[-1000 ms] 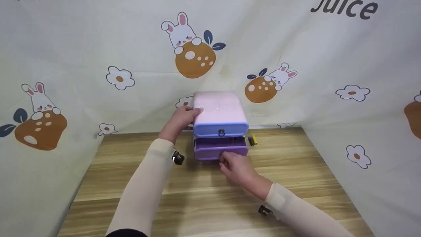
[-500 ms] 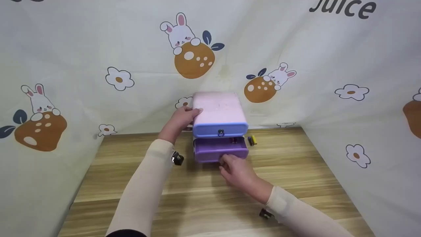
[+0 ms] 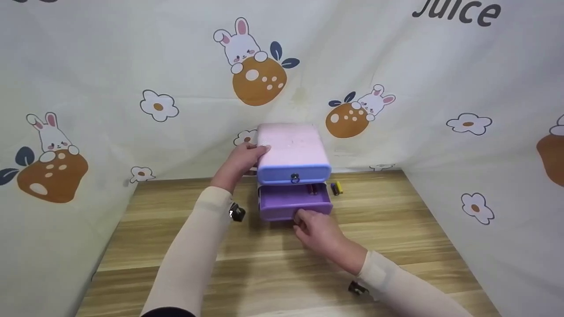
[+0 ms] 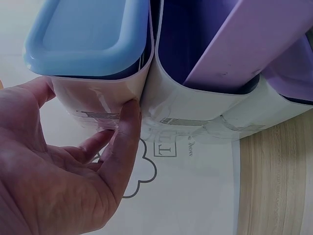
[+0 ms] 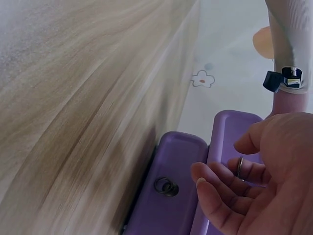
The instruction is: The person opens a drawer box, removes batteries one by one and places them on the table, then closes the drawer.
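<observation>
A small drawer unit (image 3: 293, 141) with a pink top stands against the back sheet. My left hand (image 3: 243, 159) grips its upper left edge, the thumb on top and the fingers on the side in the left wrist view. Below the closed blue drawer (image 3: 275, 175), a purple drawer (image 3: 275, 213) is pulled out. My right hand (image 3: 320, 232) is at its front, with a finger hooked through its metal ring pull (image 5: 239, 166). Inside this drawer lie small dark red pieces (image 3: 312, 189). Another purple drawer (image 5: 171, 156) sits closed beneath, its own ring hanging.
Small yellow and dark blue cylinders (image 3: 337, 188) lie on the wooden table (image 3: 273, 273) just right of the unit. A printed sheet (image 3: 194, 66) rises behind the table and along both sides.
The purple drawer has come further out toward me with my right hand at its front, showing more of its inside and the red pieces. My left hand stays on the unit.
</observation>
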Demonstrator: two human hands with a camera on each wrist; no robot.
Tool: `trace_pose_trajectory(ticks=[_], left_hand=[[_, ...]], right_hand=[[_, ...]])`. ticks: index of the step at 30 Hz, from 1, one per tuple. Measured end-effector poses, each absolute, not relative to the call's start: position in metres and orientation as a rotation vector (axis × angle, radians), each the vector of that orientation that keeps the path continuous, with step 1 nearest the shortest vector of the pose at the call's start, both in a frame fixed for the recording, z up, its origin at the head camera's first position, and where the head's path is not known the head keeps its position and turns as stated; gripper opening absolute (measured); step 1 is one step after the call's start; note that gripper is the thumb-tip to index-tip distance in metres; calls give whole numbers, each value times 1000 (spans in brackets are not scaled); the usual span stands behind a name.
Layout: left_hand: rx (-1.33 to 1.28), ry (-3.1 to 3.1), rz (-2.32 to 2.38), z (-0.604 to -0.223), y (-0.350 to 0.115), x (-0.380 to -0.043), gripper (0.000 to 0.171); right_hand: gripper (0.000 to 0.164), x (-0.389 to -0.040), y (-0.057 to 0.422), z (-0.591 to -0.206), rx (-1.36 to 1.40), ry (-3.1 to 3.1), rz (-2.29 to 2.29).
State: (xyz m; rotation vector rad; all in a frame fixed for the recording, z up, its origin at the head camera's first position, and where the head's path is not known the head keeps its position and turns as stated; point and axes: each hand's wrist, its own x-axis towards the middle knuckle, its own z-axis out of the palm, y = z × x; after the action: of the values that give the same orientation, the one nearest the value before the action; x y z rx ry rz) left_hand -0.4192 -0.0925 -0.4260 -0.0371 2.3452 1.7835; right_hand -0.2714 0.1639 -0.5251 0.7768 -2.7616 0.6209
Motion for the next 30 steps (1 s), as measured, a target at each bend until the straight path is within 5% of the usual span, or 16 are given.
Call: trace_pose_trajectory(ticks=[30], left_hand=[[-49, 2361, 1748, -425, -94, -416, 82]], right_hand=[[11, -259, 169, -514, 848, -2820, 561]])
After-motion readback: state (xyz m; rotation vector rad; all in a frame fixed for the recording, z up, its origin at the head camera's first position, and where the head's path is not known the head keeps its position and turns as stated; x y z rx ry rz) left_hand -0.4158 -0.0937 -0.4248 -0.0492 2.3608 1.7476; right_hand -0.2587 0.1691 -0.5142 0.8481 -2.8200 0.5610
